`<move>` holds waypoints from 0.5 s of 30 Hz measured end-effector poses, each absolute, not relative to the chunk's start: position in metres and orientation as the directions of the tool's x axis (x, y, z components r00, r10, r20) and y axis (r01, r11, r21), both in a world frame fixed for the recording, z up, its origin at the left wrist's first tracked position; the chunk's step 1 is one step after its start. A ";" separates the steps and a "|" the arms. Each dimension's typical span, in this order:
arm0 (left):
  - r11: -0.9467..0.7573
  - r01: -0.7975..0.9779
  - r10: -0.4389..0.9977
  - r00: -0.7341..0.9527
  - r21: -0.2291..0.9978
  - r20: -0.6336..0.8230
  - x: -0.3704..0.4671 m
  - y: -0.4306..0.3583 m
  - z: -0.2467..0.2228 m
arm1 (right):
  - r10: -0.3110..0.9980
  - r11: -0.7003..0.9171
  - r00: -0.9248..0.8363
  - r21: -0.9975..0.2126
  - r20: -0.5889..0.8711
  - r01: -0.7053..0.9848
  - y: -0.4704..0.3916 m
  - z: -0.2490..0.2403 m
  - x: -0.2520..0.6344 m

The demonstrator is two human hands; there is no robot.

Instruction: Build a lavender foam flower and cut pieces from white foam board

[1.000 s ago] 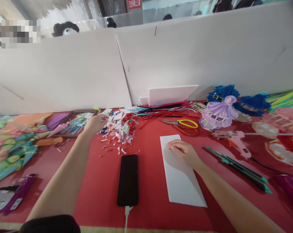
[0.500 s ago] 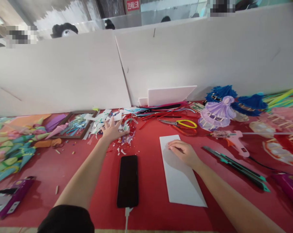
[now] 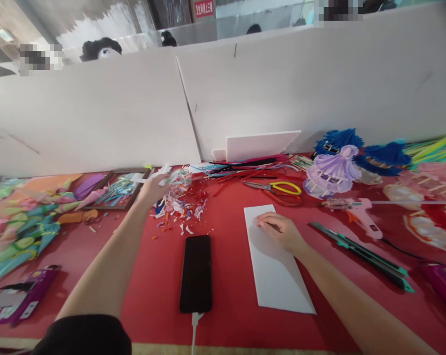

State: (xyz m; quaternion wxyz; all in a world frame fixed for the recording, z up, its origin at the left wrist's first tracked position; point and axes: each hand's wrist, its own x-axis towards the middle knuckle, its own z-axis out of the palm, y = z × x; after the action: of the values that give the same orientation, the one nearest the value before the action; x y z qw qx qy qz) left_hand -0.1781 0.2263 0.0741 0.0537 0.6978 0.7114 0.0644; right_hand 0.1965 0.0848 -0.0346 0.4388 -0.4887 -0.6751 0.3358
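Just beyond the phone (image 3: 196, 274), and spreading a little to its left, lies the heap of scraps (image 3: 180, 206): pale slivers mixed with red, purple and orange crumbs on the red table (image 3: 156, 296). Its pieces point every way, with no shared axis. Half a second ago the left hand (image 3: 154, 190) was splayed across the heap; now it is at the heap's left edge, baring the crumbs beyond the phone. That suggests the loose bits are being gathered leftward. The left fingers are blurred among white strips (image 3: 162, 171) and a clear, crinkled clump (image 3: 181, 178); I cannot tell whether they close on anything.

To the phone's right, the white board (image 3: 282, 281) lies flat, its long axis running away from the person, the narrower far end slanting left. The right hand (image 3: 280, 229) rests on that far part, unmoved, fingers curled in and thumb drawn to the fingertips, nothing seen between.

Farther out, the brown frame (image 3: 106, 207) is beyond the phone to the left, yellow-handled pliers (image 3: 285, 188) beyond it to the right; the cutter (image 3: 359, 254) lies well to its right, past the board.
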 end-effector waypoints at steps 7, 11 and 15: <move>0.062 0.988 0.997 -0.068 0.141 0.042 -0.200 0.237 0.082 | 0.957 0.288 -0.132 -0.889 0.257 0.356 0.085 -0.038 0.198; -0.004 0.998 0.999 0.002 0.070 0.035 -0.192 0.228 0.066 | 0.958 0.287 -0.132 -0.890 0.256 0.355 0.085 -0.036 0.197; -0.055 0.998 0.994 0.056 -0.006 0.092 -0.171 0.215 0.050 | 0.956 0.290 -0.135 -0.888 0.259 0.357 0.084 -0.033 0.196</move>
State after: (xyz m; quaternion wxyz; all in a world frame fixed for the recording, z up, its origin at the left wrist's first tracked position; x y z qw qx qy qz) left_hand -0.1712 0.2146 0.0499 -0.0338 0.7257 0.6864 0.0313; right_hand 0.1964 0.0845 -0.0333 0.4403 -0.4887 -0.6719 0.3405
